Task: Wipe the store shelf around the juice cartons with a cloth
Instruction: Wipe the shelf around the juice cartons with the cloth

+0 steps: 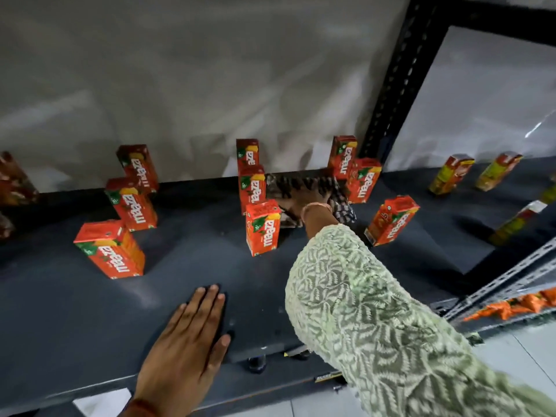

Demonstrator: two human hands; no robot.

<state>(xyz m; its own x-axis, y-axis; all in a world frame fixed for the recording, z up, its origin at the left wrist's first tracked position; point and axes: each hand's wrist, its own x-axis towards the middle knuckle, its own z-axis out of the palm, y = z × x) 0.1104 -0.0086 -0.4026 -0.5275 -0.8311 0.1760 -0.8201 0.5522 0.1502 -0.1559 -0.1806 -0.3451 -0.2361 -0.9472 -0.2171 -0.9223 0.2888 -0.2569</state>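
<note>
Cloth [304, 188], checkered and crumpled, lies under right hand [304, 203]; left hand [186, 341] fingers flat.

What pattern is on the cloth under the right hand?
The cloth is checked, dark against a lighter ground, blurred by motion; the head view shows it.

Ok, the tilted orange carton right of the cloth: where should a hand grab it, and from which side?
Grip the tilted carton across its narrow side faces near the top, coming from above and the front. It leans right with open shelf around it, so its upper end is exposed.
</note>
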